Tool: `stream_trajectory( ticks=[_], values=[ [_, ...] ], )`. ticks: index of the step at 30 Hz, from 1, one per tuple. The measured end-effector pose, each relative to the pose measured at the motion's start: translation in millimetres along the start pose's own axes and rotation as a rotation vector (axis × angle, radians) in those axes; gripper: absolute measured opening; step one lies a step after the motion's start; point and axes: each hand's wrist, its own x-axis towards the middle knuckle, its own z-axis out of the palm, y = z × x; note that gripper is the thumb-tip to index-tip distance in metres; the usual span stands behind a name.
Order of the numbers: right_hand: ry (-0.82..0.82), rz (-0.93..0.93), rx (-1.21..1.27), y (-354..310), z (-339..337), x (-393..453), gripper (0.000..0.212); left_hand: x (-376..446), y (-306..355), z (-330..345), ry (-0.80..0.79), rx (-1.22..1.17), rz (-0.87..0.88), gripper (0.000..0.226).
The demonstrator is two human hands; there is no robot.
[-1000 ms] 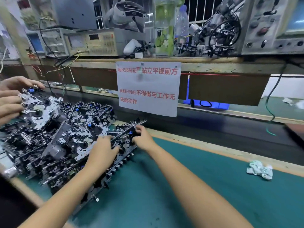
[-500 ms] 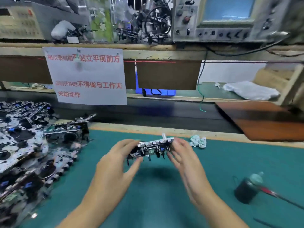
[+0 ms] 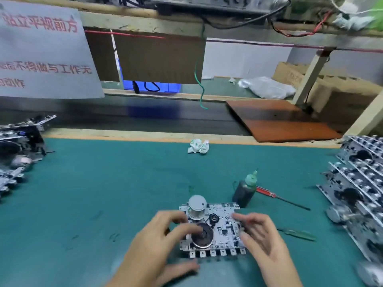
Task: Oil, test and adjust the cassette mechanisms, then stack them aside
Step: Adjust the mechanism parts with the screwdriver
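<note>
Item in hand: one cassette mechanism (image 3: pixel 213 228), lying flat on the green bench mat (image 3: pixel 103 193), motor can and dark flywheel facing up; judged so placed to expose the parts that take oil.
Location: near edge of the mat, centre, between both hands.
Left hand (image 3: pixel 159 243): fingers curled over the left edge of the mechanism, fingertips on or beside the flywheel, thumb low at the front edge; grips the plate.
Right hand (image 3: pixel 259 237): fingers bent round the right edge, thumb toward the front; holds the plate steady. Motion blur hides the exact contact.
Oil bottle (image 3: pixel 245 190): dark body, green nozzle, upright just beyond the mechanism's right corner; judged kept within reach of the right hand.
Red-handled screwdriver (image 3: pixel 277 196): lying behind the bottle, tip pointing right; likely the adjusting tool.
Left pile of mechanisms (image 3: pixel 18 150): far left edge.
Right stack of mechanisms (image 3: pixel 358 183): leaning rows at far right.
Crumpled rag (image 3: pixel 198 146): at the mat's far edge.
Step judged: positioning, oil not yet applied.
</note>
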Motion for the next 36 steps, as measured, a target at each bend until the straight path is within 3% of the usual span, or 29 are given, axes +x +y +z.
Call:
stream_trajectory(
  ticks=[3,5,16,22,29,33,36],
  values=[
    [0.067,-0.026,0.061,0.5,-3.7,1.3,0.02,8.0,-8.1,3.7,-0.157,-0.096,-0.183,0.108],
    [0.104,-0.031,0.096,0.9,-5.6,2.2,0.017,12.2,-13.8,7.9,-0.255,-0.157,-0.225,0.123],
    [0.076,0.007,0.04,6.6,-5.3,3.2,0.021,14.3,-17.2,12.1,-0.211,-0.373,-0.269,0.115],
    [0.037,0.005,-0.004,5.4,-4.4,0.2,0.021,19.4,-8.5,19.3,-0.148,-0.226,-0.203,0.11],
    [0.101,-0.022,0.012,2.1,-5.8,-0.4,0.013,16.9,-15.1,19.6,-0.186,-0.323,-0.269,0.119],
    [0.158,-0.035,0.056,1.1,-7.2,-1.0,0.025,14.5,-16.0,19.8,-0.197,-0.342,-0.273,0.119],
    [0.135,-0.085,-0.065,-3.0,-7.8,-4.7,0.02,14.4,-15.8,18.5,-0.217,-0.352,-0.266,0.122]
  ],
)
